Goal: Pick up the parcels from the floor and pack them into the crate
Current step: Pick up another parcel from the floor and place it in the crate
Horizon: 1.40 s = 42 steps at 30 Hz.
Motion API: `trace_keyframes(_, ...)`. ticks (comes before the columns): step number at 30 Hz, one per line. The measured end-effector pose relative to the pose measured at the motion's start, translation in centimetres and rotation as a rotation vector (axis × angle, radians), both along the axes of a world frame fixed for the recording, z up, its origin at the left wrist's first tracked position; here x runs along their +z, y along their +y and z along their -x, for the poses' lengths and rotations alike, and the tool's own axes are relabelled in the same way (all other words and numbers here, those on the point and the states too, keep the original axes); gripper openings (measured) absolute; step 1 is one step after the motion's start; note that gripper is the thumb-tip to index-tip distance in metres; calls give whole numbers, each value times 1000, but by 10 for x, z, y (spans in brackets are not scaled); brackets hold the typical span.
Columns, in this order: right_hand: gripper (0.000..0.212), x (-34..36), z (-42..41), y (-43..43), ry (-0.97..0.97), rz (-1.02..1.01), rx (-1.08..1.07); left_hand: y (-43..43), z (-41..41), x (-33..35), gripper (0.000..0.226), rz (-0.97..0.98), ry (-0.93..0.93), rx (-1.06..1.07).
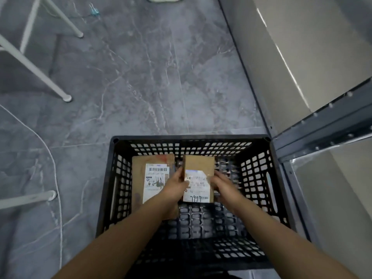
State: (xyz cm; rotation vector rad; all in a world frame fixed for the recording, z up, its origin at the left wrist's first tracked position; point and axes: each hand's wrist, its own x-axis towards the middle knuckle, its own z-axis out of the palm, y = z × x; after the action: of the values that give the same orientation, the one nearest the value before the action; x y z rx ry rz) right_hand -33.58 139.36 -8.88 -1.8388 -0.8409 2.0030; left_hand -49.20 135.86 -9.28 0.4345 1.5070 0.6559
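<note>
A black perforated plastic crate (pixel 259 176) stands on the grey floor below me. Inside it, a flat brown cardboard parcel (pixel 141 168) with a white shipping label lies against the left wall. Both my hands are down in the crate on a smaller brown parcel (pixel 200 166) with a white label. My left hand (pixel 175 187) grips its left edge and my right hand (pixel 222 184) grips its right edge. The small parcel sits right of the flat one, over the crate's middle. Whether it touches the crate bottom is unclear.
Grey marbled floor (pixel 151 77) stretches beyond the crate. White furniture legs (pixel 40 75) stand at the left, with a thin white cable (pixel 54 170) trailing past them. A dark metal shelving frame (pixel 322 127) and a grey wall panel close off the right side.
</note>
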Motion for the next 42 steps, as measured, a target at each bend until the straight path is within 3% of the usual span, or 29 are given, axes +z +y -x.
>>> trace_keyframes(2,31,-21,4,-1,-36,-11,22,-5,-7,-19,53,-29,84,-34)
trace_keyframes(6,39,-46,17,-2,-84,-49,54,0,-14,-35,57,-113,457,-124)
trace_keyframes(10,49,-45,33,2,-104,-129,119,5,-15,-41,83,-100,531,-164)
trace_keyframes(12,53,-47,35,5,-115,-140,121,7,-14,-37,92,-53,510,-208)
trace_keyframes(23,54,-52,34,-3,-151,-169,132,20,-1,-33,80,19,240,-190)
trace_keyframes(32,59,-52,41,-3,-109,-156,165,0,-8,-17,90,-65,411,-363)
trace_keyframes(37,54,-49,42,-6,-106,-143,122,-2,-7,-13,87,-87,391,-342)
trace_keyframes(42,65,-39,33,-6,-187,-100,84,-4,-3,-6,77,-70,318,-305)
